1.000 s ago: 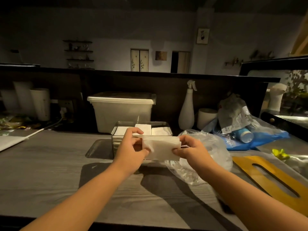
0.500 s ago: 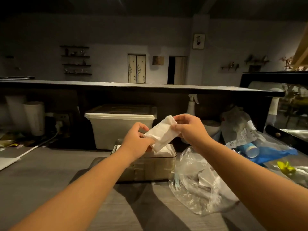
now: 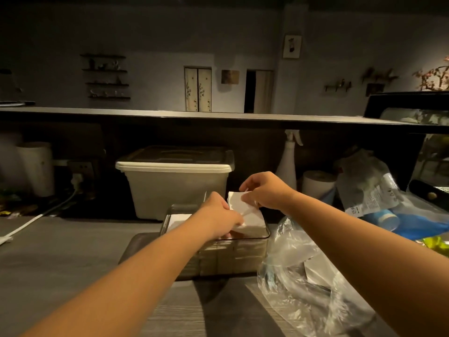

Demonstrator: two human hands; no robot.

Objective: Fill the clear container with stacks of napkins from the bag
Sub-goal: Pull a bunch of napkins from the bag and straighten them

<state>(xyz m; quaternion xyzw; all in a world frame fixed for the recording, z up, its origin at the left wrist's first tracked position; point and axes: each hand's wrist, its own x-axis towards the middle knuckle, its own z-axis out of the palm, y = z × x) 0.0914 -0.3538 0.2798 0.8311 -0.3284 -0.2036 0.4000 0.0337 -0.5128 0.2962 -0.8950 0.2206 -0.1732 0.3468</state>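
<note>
Both hands meet over the clear container (image 3: 218, 260), which stands on the grey counter (image 3: 60, 263) straight ahead of the person. The left grip (image 3: 222, 215) is closed round the near left edge of a white napkin stack (image 3: 246, 211), its fingers curled under the paper and hidden from view. The right grip (image 3: 264, 190) pinches the far upper corner of the same stack between thumb and curled fingers. Between the two grips the stack sits tilted: its upper end is raised toward the right grip, and its lower end is down at the right end of the container's open top, level with the rim.

To the left of the left grip, a flat layer of napkins (image 3: 178, 220) shows inside the container, and more pale stacks are visible through its front wall below both grips. Just right of the container, under the right forearm, the crumpled clear plastic bag (image 3: 303, 276) lies on the counter with some white pieces inside.

Beyond the grips stands a lidded white storage bin (image 3: 175, 186). Past the right grip are a white spray bottle (image 3: 286, 171) and a paper roll (image 3: 315, 184). Far off to the left of the left grip a white cable (image 3: 36, 220) runs across the counter.
</note>
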